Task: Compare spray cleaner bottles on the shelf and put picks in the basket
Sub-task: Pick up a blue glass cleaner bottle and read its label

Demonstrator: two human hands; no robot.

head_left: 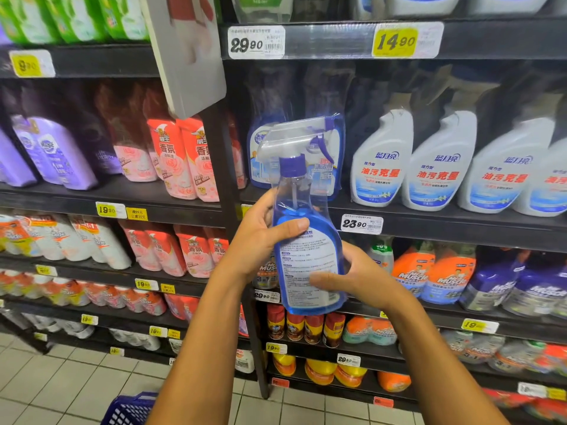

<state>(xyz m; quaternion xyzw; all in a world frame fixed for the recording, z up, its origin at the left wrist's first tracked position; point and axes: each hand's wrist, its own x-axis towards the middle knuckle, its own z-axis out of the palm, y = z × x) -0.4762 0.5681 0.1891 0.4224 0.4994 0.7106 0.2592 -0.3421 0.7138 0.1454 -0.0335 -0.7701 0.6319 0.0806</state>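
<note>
I hold a clear blue spray bottle (306, 240) upright in front of the shelf, its back label with small print facing me and a clear trigger head on top. My left hand (260, 237) grips the bottle's shoulder, thumb across the front. My right hand (356, 277) holds the lower body from the right, thumb pressed on the label. A blue basket (132, 409) shows at the bottom edge, mostly cut off.
White spray bottles (438, 167) with red lettering line the shelf at the right. Blue refill pouches (260, 154) stand behind the held bottle. Orange and purple spray bottles (435, 274) fill the shelf below. Pink and purple pouches (181, 161) are at the left. Tiled floor lies below.
</note>
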